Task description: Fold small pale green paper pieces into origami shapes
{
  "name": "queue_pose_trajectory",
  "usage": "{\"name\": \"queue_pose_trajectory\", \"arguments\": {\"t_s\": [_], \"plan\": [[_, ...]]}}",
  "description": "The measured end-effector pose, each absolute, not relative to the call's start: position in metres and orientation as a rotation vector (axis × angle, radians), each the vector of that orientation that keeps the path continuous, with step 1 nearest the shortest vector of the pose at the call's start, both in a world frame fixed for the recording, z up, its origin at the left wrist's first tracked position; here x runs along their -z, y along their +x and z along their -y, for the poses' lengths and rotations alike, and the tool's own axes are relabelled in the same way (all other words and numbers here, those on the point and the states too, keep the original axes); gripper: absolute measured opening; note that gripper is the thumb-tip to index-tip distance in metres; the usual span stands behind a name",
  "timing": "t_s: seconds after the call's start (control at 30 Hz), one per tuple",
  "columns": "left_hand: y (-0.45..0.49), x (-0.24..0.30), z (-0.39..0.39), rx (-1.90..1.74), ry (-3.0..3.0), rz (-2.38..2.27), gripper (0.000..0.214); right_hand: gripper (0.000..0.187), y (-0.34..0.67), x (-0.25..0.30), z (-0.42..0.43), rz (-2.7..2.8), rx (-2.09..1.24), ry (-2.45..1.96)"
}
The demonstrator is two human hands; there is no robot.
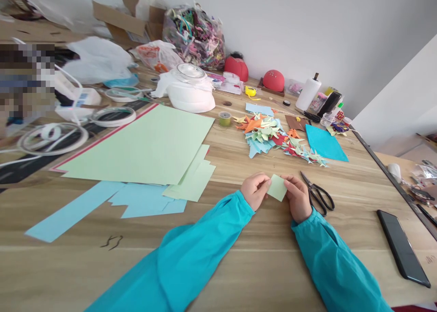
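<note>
A small pale green paper square (276, 188) is held up between my two hands, just above the table. My left hand (255, 190) pinches its left corner, and my right hand (297, 197) grips the right corner between thumb and fingers. Close beside my right hand lie black-handled scissors (319, 196), blades pointing away from me. Beyond the hands is a pile of folded paper pieces (266, 132) in orange, green, blue and red. Large green paper sheets (143, 143) and cut blue paper strips (75, 209) lie to the left.
A black phone (403, 248) lies at the right near the table edge. Behind the folded pile are a spool of thread (224, 118), a blue-green sheet (326, 142), a white bottle (307, 93) and red domed cushions (273, 80). White cable coils (53, 138) sit at the left.
</note>
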State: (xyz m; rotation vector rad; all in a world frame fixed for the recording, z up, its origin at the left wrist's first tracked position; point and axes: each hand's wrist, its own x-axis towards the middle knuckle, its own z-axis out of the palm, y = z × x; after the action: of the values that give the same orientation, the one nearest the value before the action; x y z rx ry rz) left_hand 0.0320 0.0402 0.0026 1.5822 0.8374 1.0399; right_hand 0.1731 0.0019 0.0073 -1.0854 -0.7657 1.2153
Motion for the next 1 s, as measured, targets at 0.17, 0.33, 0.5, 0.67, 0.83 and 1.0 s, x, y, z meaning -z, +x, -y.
{"name": "queue_pose_trajectory", "arguments": {"t_s": [0.17,0.33,0.5,0.67,0.83,1.0], "plan": [[0.0321,-0.0045,-0.0383,-1.028,1.735,-0.824,0.025,0.023,0.1725,-0.0073,-0.0017,0.811,-1.16,-1.146],[0.0331,-0.0037,-0.0361,-0.999,1.882,-0.771,0.024,0.021,0.1745,-0.0048,-0.002,1.107,-1.115,-1.238],[0.0335,-0.0019,-0.037,-0.968,1.927,-0.759,0.02,0.026,0.1766,-0.005,-0.0031,1.283,-1.114,-1.269],[0.034,-0.0013,-0.0377,-0.942,1.918,-0.76,0.024,0.028,0.1771,-0.0065,-0.0031,1.384,-1.125,-1.293],[0.0344,-0.0027,-0.0371,-0.915,1.869,-0.736,0.024,0.03,0.1754,-0.005,-0.0026,1.256,-1.207,-1.271],[0.0349,-0.0037,-0.0378,-0.954,1.845,-0.715,0.021,0.028,0.1731,-0.005,-0.0013,1.137,-1.255,-1.226]]}}
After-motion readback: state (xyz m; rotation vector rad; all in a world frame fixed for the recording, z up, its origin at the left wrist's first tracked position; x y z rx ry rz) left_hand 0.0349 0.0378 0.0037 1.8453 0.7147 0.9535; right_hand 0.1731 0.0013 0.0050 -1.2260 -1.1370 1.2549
